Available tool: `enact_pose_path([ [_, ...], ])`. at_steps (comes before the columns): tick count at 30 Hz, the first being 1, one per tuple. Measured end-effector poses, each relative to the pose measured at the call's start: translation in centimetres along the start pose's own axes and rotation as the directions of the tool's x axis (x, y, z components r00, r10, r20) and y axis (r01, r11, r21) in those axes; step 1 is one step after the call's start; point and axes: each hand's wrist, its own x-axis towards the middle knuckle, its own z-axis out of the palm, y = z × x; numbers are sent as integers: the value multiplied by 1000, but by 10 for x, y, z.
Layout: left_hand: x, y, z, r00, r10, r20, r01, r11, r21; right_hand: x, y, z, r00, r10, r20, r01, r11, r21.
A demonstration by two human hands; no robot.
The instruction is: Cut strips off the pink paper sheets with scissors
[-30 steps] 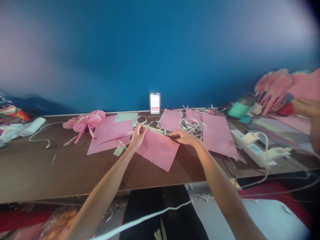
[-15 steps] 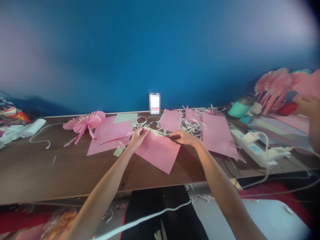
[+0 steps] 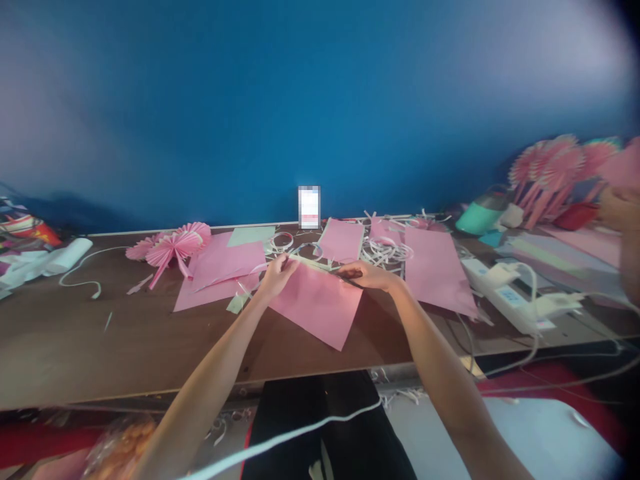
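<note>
A pink paper sheet (image 3: pixel 320 303) with a pale strip along its far edge slants over the table's front half. My left hand (image 3: pixel 279 270) pinches the sheet's far left corner between thumb and fingers. At the far right edge of the same sheet, my right hand (image 3: pixel 365 273) is closed around a slim dark tool, which looks like scissors (image 3: pixel 354 283). The tool lies along the pale edge; its tips are too small to make out. White curled paper strips (image 3: pixel 387 250) lie just beyond my right hand.
Pink sheets (image 3: pixel 435 267) lie on both sides, with folded pink paper fans (image 3: pixel 180 247) at left. A phone (image 3: pixel 309 207) stands against the wall. At right are a white power strip (image 3: pixel 510 297) with cables, a teal bottle (image 3: pixel 480 213) and another person's hand (image 3: pixel 617 207).
The sheet's near corner has shifted slightly down and right. Both my hands stay almost in place. The other person's hand at the far right has moved further right with its pink paper.
</note>
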Motion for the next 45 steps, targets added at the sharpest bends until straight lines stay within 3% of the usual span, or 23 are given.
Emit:
enact_pose_path([
  [21,-2,5,-3,985,33,171,-28,999,-27,1,2,-1,1000,10,20,-11,998,63],
  [27,-1,2,-4,990,68,125,-74,996,44,0,5,-5,998,-13,64,12,1000,11],
  [33,0,2,-6,978,88,188,-91,996,8,-1,3,-6,997,-46,56,46,999,1],
  [36,1,2,-7,977,91,194,-95,995,11,-2,7,-9,999,-25,45,25,1000,6],
  [41,2,2,-9,951,122,283,-123,992,-13,-3,12,-13,990,14,139,-19,999,30],
  [45,2,6,-11,954,119,277,-125,992,7,-7,10,-16,993,21,115,-28,998,54],
])
